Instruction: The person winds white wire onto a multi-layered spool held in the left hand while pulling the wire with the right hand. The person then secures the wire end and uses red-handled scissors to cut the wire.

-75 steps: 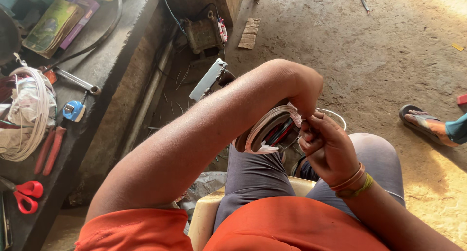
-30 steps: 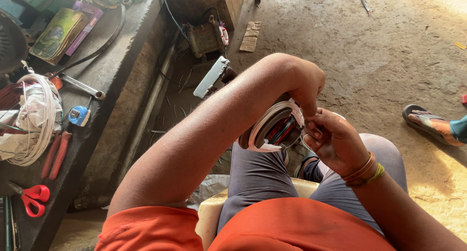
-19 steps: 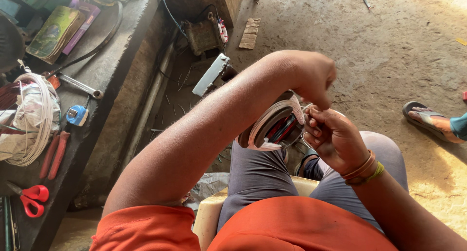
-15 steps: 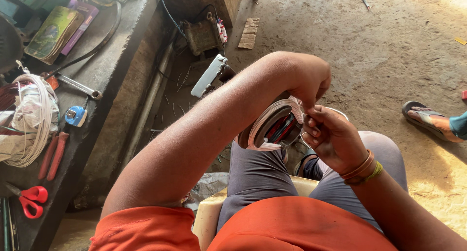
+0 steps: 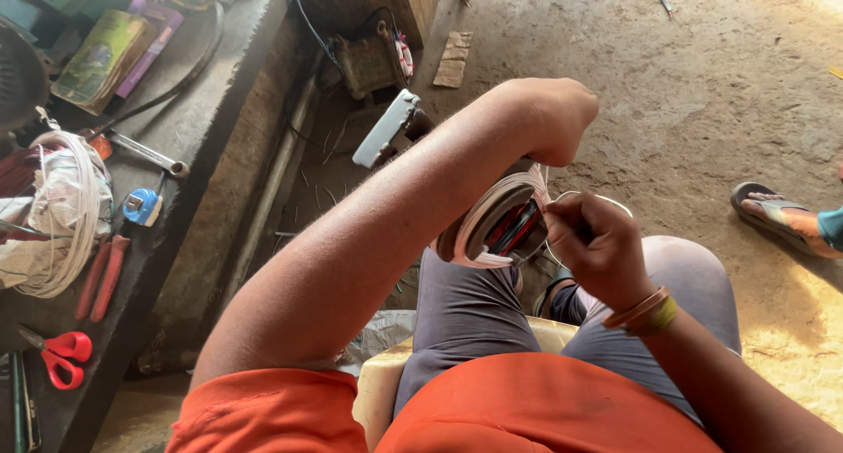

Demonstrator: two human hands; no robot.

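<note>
Your right hand (image 5: 597,247) has its grip pinched shut on something thin at the edge of the round coil of white wire with red and dark windings inside (image 5: 496,225); what sits between the fingertips is too small to tell, though it looks like a strand of the wire. Your left hand (image 5: 558,115) is bent at the wrist over the far side of the coil, fingers hidden behind it, so you seem to be holding it, but how far that grip is closed cannot be told. The coil sits above your knees, tilted on edge, between both hands.

Orange and yellow bangles (image 5: 645,311) circle your right wrist. You sit on a pale cream seat (image 5: 378,387). To your left, the grey concrete desk (image 5: 211,93) carries red-handled scissors (image 5: 54,356), red-handled pliers (image 5: 101,277), a blue tape measure (image 5: 142,205), a steel wrench (image 5: 149,154) and a bundle of white cord (image 5: 57,212). At the far right, another person's sandalled foot (image 5: 777,216) rests on the dirt floor (image 5: 702,84).
</note>
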